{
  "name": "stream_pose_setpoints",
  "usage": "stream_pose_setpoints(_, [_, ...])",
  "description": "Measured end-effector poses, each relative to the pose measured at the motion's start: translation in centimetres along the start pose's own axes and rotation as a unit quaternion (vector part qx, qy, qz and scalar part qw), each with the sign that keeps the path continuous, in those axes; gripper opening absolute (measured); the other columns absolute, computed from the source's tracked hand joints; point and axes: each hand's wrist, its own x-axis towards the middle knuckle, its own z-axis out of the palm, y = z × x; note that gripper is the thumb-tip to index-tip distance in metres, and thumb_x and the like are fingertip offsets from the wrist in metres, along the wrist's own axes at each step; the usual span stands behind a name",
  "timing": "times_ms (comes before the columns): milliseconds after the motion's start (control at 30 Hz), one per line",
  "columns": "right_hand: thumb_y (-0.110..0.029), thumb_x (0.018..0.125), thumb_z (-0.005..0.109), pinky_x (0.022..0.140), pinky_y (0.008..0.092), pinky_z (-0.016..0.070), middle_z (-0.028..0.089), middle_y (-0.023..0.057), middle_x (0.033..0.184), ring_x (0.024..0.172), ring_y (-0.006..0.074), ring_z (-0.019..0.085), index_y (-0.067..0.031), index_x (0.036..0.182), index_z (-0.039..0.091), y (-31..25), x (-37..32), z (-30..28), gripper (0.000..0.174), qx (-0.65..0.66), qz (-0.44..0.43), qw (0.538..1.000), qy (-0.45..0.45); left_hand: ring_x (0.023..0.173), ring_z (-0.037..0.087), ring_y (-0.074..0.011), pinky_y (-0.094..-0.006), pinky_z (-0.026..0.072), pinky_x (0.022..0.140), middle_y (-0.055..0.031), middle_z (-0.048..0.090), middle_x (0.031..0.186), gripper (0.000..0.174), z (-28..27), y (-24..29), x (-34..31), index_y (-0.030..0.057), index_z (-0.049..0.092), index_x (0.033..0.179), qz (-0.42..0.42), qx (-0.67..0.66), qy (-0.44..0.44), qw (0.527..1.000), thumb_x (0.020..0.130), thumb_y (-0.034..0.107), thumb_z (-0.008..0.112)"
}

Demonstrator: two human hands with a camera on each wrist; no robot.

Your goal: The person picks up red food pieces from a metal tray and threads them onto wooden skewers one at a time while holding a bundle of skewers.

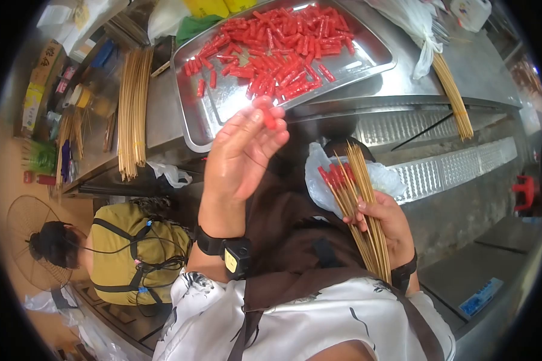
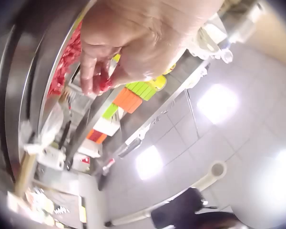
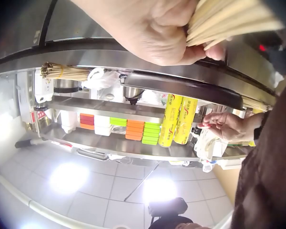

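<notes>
My left hand (image 1: 244,153) is raised in front of a steel tray (image 1: 223,102) and pinches one red sausage piece (image 1: 269,120) between thumb and fingertips. The tray holds a heap of red sausage pieces (image 1: 283,42). In the left wrist view the left hand (image 2: 133,38) pinches the red piece (image 2: 104,85) beside the tray's heap (image 2: 66,62). Lower right, my right hand (image 1: 388,225) grips a bundle of bamboo skewers (image 1: 361,198), several with red pieces threaded near their tips. The right wrist view shows the right hand (image 3: 152,28) curled round the skewers (image 3: 229,19), with the left hand (image 3: 226,125) beyond.
Loose skewer bundles lie on the steel counter at left (image 1: 132,114) and right (image 1: 453,96). A white plastic bag (image 1: 382,177) sits behind the held skewers, another (image 1: 415,24) at the tray's right. A person in an olive top (image 1: 132,253) sits at lower left beside a fan (image 1: 33,240).
</notes>
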Motion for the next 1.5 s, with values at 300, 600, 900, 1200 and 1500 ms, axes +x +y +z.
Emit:
stream_pose_setpoints(300, [-0.005,0.083,0.057,0.072,0.0269,0.0529,0.057,0.0046,0.065,0.049,0.0112,0.054,-0.0003,0.091,0.055,-0.2,-0.9,0.6,0.01,0.017,-0.011,1.0,0.02,0.086,0.065,-0.0186,-0.0306,0.0553,0.076,-0.0117,0.064,0.1,0.028,-1.7,-7.1,0.1,-0.0004,0.054,0.118,-0.13,0.049,0.059,0.988,0.093,0.012,0.054])
stream_pose_setpoints(600, [-0.009,0.085,0.06,0.076,0.0279,0.0508,0.056,0.0021,0.065,0.048,0.0084,0.052,-0.0015,0.092,0.055,-0.2,-0.6,0.8,0.011,-0.009,0.009,1.0,-0.012,0.083,0.064,-0.0158,-0.0291,0.0537,0.076,-0.0096,0.065,0.097,0.026,-2.6,-10.9,1.1,0.0026,0.057,0.114,-0.136,0.067,0.106,0.983,0.092,0.015,0.058])
stream_pose_setpoints(900, [-0.009,0.085,0.059,0.074,0.0267,0.0509,0.056,0.0027,0.066,0.048,0.0084,0.052,-0.001,0.092,0.055,0.0,-0.3,0.6,0.011,-0.011,0.013,1.0,-0.018,0.083,0.064,-0.016,-0.0272,0.0538,0.074,-0.0099,0.065,0.096,0.026,-2.3,-11.2,1.0,0.0018,0.057,0.114,-0.096,0.081,0.101,0.987,0.091,0.012,0.058])
stream_pose_setpoints(1200, [-0.01,0.086,0.058,0.075,0.0263,0.0502,0.055,0.0028,0.065,0.047,0.0086,0.05,-0.0008,0.091,0.055,-0.1,-0.1,0.8,0.011,-0.007,0.004,1.0,-0.007,0.085,0.064,-0.0188,-0.0293,0.0534,0.075,-0.0117,0.064,0.098,0.025,-2.1,-11.6,0.4,-0.0003,0.056,0.115,-0.047,0.124,0.072,0.989,0.091,0.009,0.057])
stream_pose_setpoints(1500, [-0.008,0.085,0.057,0.075,0.0261,0.0494,0.054,0.0033,0.064,0.046,0.0085,0.048,-0.0013,0.089,0.053,0.2,0.4,0.6,0.009,0.012,0.009,1.0,-0.005,0.085,0.064,-0.0201,-0.0313,0.0547,0.075,-0.013,0.063,0.098,0.025,-2.2,-12.8,-0.3,-0.0018,0.056,0.114,-0.048,0.126,0.072,0.988,0.091,0.008,0.059])
